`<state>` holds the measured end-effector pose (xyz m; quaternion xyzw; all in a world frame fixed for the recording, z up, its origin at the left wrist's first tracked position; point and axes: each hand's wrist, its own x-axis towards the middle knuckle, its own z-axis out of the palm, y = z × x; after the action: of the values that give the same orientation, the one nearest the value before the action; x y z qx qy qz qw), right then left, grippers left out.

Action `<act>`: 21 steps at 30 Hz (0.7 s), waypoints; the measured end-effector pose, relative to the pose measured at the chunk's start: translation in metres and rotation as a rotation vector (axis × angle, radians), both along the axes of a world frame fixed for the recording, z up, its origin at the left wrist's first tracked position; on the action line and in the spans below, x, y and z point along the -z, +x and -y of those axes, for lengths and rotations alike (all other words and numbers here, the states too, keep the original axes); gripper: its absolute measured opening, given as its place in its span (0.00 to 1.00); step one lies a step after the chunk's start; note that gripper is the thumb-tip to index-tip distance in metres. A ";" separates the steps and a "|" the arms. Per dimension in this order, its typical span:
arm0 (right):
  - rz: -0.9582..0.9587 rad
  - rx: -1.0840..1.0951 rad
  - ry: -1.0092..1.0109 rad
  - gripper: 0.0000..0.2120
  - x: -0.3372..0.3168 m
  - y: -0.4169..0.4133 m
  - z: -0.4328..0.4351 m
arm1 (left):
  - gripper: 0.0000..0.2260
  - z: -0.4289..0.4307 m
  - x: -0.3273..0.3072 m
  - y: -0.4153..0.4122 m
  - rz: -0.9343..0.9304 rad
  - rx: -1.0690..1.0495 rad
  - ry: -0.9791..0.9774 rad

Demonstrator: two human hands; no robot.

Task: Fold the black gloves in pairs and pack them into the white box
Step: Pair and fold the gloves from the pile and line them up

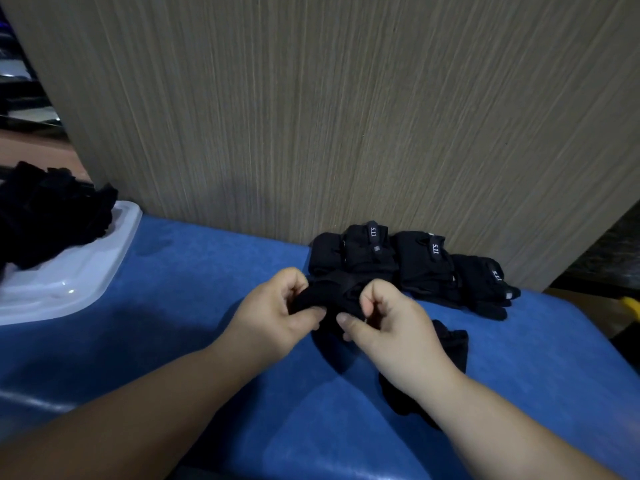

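Note:
My left hand point(277, 308) and my right hand point(384, 318) both pinch the same black glove point(334, 294) just above the blue table, fingers curled round its upper edge. Part of that glove hangs down behind my right hand. Behind it, several folded black gloves point(401, 261) with small white labels lie in a row against the wooden panel. The white box point(74, 271) sits at the far left, with a heap of black gloves point(48, 213) on it.
The blue table point(180, 306) runs from the white box to my hands. A tall wood-grain panel point(346, 116) stands right behind the gloves. More black fabric point(453, 344) lies under my right forearm. The table's right edge drops off near a yellow object point(631, 304).

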<state>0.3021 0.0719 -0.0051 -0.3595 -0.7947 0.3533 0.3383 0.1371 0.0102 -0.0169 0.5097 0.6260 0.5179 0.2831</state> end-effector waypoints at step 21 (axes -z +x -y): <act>-0.522 -0.022 -0.554 0.15 -0.005 -0.003 -0.007 | 0.28 0.001 0.001 0.001 0.184 0.213 0.103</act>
<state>0.2995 0.0786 -0.0005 -0.3266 -0.5598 0.6382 0.4156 0.1376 0.0088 -0.0174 0.5374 0.5125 0.5609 0.3660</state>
